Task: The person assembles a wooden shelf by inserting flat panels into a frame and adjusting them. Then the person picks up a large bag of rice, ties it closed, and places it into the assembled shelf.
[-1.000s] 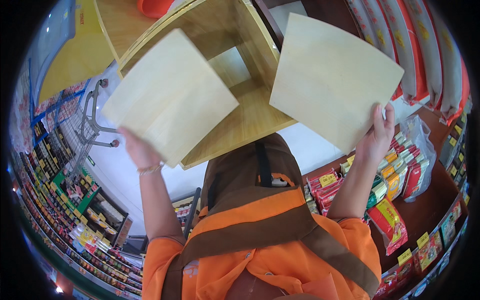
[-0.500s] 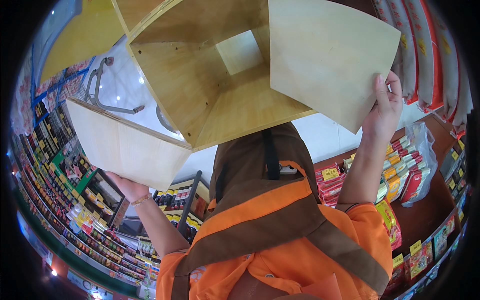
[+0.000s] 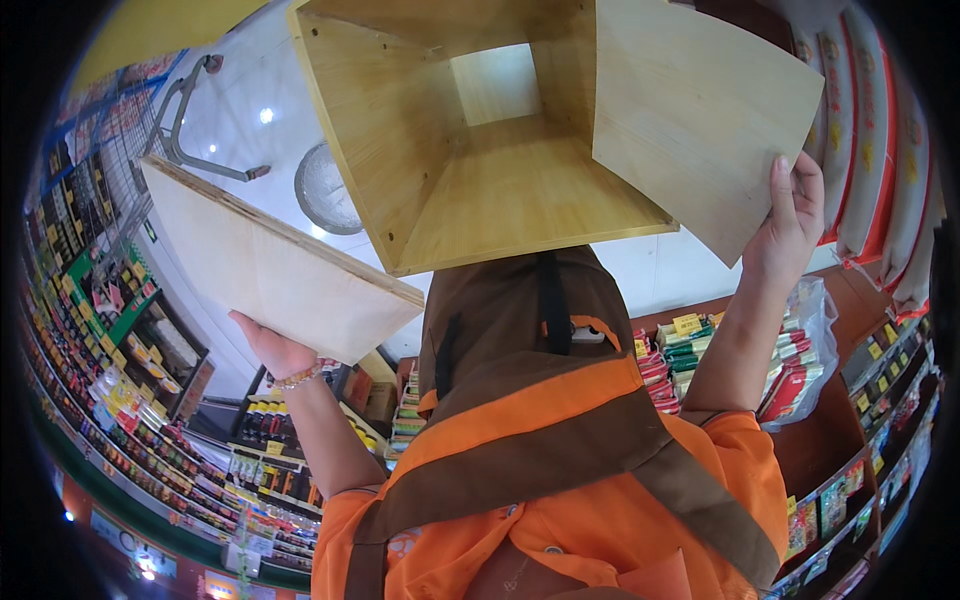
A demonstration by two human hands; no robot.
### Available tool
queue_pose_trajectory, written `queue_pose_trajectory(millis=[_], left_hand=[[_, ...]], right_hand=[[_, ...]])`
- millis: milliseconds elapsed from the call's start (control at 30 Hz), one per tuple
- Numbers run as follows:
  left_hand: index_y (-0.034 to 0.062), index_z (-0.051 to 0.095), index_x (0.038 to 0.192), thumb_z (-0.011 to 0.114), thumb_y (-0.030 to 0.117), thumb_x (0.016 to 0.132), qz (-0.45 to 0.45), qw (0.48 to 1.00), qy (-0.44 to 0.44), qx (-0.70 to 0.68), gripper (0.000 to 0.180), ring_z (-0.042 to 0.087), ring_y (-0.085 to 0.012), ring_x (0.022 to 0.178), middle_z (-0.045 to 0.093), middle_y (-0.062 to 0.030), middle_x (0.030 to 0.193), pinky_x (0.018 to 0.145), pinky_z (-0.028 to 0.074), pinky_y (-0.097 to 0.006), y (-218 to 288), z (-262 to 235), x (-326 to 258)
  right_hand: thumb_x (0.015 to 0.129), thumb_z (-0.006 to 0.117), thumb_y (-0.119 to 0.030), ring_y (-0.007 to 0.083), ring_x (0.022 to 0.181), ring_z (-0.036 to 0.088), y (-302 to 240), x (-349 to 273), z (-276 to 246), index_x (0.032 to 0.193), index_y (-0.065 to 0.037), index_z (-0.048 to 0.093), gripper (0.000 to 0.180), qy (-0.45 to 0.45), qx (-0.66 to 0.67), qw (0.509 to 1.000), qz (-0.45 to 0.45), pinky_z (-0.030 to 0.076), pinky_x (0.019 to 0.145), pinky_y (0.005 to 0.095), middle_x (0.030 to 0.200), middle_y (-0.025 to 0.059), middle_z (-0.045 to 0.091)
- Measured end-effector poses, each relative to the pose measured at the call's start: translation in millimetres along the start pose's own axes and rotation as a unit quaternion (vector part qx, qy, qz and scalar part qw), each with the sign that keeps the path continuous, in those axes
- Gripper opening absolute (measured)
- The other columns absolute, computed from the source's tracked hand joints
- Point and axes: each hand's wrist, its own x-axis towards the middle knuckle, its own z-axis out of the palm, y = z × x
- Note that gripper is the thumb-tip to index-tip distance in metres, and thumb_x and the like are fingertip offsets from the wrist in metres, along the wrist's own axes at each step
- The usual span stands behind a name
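Observation:
A bare wooden box (image 3: 530, 195) is in front of me at the top, its open side facing me and a pale opening at its far end. My right hand (image 3: 790, 215) grips the outer edge of a light wooden panel (image 3: 705, 115) beside the box's right side, thumb on the near face. My left hand (image 3: 275, 345), with a beaded bracelet on its wrist, holds another pale panel (image 3: 275, 275) from below; most of its fingers are hidden behind it. This panel's inner end meets the box's lower left corner. Whether either panel is fixed to the box, I cannot tell.
Stocked shelves (image 3: 110, 390) of bottles and jars curve along the left. At right stand grey-and-red sacks (image 3: 865, 150) and packets in a clear plastic bag (image 3: 805, 350). A metal cart frame (image 3: 180, 130) and a round grey object (image 3: 327, 190) are on the white floor at upper left.
The box and the right panel appear shifted right, and the left panel and hand sit slightly right and lower or higher with my turning view. Both hands keep their hold on the panels.

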Motion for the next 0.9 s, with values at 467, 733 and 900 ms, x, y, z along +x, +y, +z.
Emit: queue_pose_trajectory(millis=[467,733,900], left_hand=[[0.0115,0.041,0.145,0.042,0.058,0.099,-0.043,0.993,0.032,-0.102,0.066,0.048,-0.0256,0.129,0.047,-0.0059,0.146,0.109,0.038,-0.045,-24.3,-79.9,9.1],[0.0109,0.039,0.146,0.039,0.059,0.099,-0.055,0.991,0.049,-0.111,0.067,0.046,-0.0271,0.132,0.046,-0.0063,0.147,0.111,0.036,-0.047,-39.9,-86.7,8.6],[0.0129,0.043,0.143,0.036,0.058,0.101,-0.058,0.988,0.064,-0.125,0.062,0.052,-0.0282,0.122,0.053,-0.0062,0.138,0.105,0.041,-0.048,-47.6,-89.1,7.8]], right_hand=[[0.097,0.06,-0.01,0.008,0.097,0.058,50.7,25.9,114.5,0.114,0.0,0.06,0.019,-0.184,-0.086,0.978,0.05,0.044,0.087,0.0233,0.106,0.004,0.066],[0.098,0.059,-0.014,0.0104,0.099,0.058,125.2,43.3,176.8,0.116,-0.001,0.06,0.022,-0.233,-0.101,0.962,0.097,0.043,0.09,0.0248,0.109,0.0047,0.066],[0.098,0.059,-0.015,0.0106,0.088,0.059,194.6,57.3,203.6,0.11,-0.002,0.062,0.018,-0.187,-0.072,0.959,0.199,0.047,0.079,0.0268,0.101,0.0028,0.066]])
